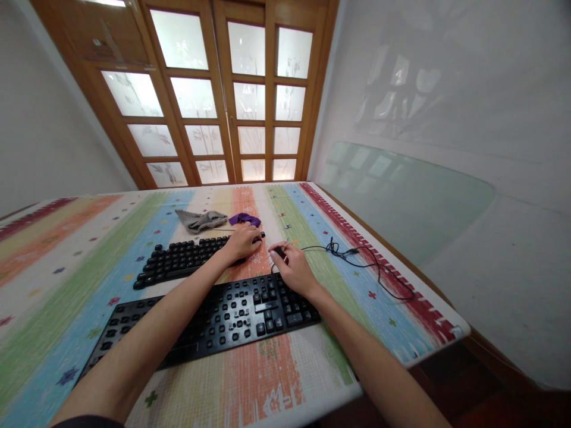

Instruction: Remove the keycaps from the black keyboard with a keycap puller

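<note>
Two black keyboards lie on a striped tablecloth (66,267). The far keyboard (178,261) is whole; the near keyboard (223,318) has several keycaps gone. My left hand (243,242) rests curled on the far keyboard's right end. My right hand (292,267) is closed in a pinch on a small dark object at the end of a black cable (366,264), just beyond the near keyboard's right end. What the object is I cannot make out.
A grey cloth (200,220) and a purple cloth (244,219) lie behind the far keyboard. The cable trails right toward the table's edge (423,285). A wooden door with frosted panes (232,95) stands behind; a glass pane leans on the right wall.
</note>
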The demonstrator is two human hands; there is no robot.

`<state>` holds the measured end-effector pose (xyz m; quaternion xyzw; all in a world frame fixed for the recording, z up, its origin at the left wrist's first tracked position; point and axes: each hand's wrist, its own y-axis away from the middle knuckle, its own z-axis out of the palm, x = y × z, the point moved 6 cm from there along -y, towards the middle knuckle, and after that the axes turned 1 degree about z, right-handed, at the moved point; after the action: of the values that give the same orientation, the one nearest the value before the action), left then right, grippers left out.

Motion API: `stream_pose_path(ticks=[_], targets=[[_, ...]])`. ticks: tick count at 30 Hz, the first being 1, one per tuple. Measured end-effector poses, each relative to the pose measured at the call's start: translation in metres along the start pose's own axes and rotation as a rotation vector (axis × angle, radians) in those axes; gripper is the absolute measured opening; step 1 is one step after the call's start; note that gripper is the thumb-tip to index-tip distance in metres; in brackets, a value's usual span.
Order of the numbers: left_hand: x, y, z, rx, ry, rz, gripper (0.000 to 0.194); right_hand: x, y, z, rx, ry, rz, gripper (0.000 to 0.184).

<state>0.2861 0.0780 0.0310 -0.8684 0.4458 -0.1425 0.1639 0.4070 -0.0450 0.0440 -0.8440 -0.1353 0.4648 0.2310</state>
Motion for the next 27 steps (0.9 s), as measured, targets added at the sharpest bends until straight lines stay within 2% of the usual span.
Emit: stream_pose_path(ticks=[13,27], targets=[[-0.008,0.009,-0.001,0.002,0.032,-0.035,0.015,-0.001,0.000,0.001,-0.010,-0.009,-0.012,0.018],[-0.012,0.009,0.007,-0.030,0.059,-0.077,0.020,-0.001,0.001,0.001,-0.020,-0.014,-0.008,0.017]])
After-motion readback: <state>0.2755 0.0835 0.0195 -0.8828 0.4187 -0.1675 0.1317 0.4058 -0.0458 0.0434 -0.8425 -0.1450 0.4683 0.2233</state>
